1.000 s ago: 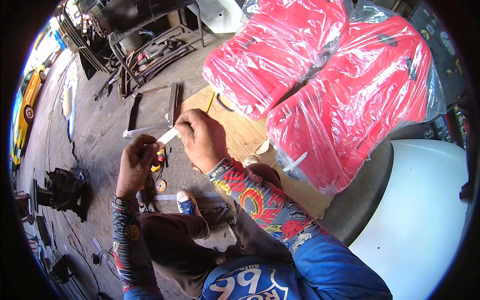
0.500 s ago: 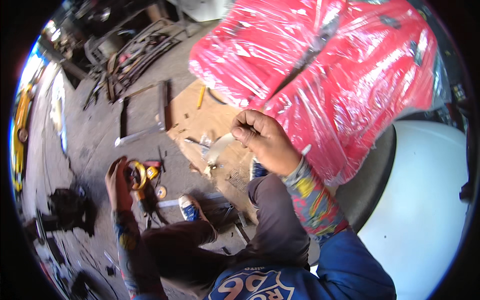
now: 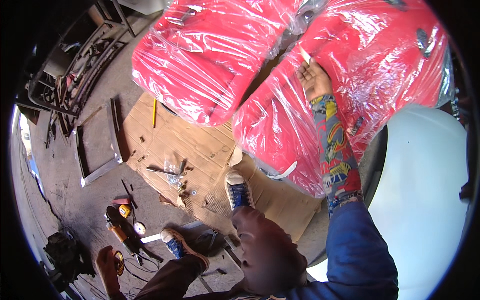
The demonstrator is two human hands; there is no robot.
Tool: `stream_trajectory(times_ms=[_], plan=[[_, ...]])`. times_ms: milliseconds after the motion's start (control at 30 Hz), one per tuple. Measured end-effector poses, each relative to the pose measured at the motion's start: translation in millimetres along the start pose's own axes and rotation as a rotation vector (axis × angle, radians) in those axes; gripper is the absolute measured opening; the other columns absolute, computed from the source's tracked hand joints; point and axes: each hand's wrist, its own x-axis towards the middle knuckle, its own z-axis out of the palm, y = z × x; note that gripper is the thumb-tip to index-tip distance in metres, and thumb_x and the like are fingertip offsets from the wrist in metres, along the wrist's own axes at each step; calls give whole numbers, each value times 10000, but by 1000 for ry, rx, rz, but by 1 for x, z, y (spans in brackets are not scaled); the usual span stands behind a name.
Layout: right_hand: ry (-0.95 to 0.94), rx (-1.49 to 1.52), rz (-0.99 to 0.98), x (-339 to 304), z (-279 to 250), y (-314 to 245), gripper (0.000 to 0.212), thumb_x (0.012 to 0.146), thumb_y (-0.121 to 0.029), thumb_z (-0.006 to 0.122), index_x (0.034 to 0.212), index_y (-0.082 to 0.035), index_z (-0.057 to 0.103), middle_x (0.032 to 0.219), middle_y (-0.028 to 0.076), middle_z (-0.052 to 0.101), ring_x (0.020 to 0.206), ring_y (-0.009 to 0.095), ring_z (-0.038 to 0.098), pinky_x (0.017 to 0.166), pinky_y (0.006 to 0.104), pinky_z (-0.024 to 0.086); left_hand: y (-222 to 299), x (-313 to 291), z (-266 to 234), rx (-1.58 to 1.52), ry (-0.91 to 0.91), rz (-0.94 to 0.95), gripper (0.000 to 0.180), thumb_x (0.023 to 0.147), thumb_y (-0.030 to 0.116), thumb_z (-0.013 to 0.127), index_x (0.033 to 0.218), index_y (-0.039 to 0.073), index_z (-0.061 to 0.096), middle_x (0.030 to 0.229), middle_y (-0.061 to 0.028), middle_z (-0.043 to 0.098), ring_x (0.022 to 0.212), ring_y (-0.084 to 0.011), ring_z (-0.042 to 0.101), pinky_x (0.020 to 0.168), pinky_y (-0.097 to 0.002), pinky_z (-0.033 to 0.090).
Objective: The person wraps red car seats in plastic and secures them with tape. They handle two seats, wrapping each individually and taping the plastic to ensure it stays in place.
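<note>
My right hand (image 3: 315, 81) is stretched out over a red cushion-like piece (image 3: 370, 55) wrapped in clear plastic. A short pale strip of tape (image 3: 304, 54) sticks out at its thumb and fingertips, against the wrap. Beside it lies a second red piece (image 3: 195, 65), wrapped the same way, with a dark gap between them. Low on the left, my left hand (image 3: 106, 270) is curled round a yellow roll of tape (image 3: 119, 263). Part of the roll is hidden by the hand.
Flattened cardboard (image 3: 200, 145) bears a yellow pencil (image 3: 154, 113) and small hardware. An angle grinder (image 3: 120, 231), a tape measure (image 3: 124, 210) and a disc (image 3: 139, 228) lie on the floor near a metal frame (image 3: 117, 135). A white rounded panel (image 3: 425, 180) stands at right.
My right hand has moved up and right with the tape strip, from over the cardboard to the red wrapped piece. My left hand has dropped lower with the roll. The view has shifted.
</note>
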Motion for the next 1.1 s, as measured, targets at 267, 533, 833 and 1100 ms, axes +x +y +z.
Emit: stream_trajectory(times_ms=[267,533,833,1100], plan=[[412,-121,-24,55,-35,57,188,853,-170,811,870,-23,695,720,57,672,574,146,623,480,251,500,12,4,28,112,13,-18,231,988,182,597,1157,34,652,736,14,583,617,-48,507,553,-227,399],[488,-404,-50,39,-18,61,197,821,-129,832,888,-14,687,757,72,698,524,126,622,414,246,464,44,-12,39,123,-54,-105,232,987,152,581,1165,16,642,994,-50,645,810,-98,603,707,-258,511],[528,-494,-141,55,-21,70,325,826,-102,823,1026,-15,582,722,134,700,493,185,639,401,322,509,50,-9,43,209,-100,-96,237,980,139,579,1162,-2,639,1078,-72,646,929,-144,619,801,-300,533],[1083,-1378,-269,61,-29,76,578,704,-467,893,976,-17,651,868,196,725,809,313,712,705,410,594,15,2,29,215,-85,34,220,966,110,574,1141,-3,641,995,-65,653,768,-102,609,642,-256,520]])
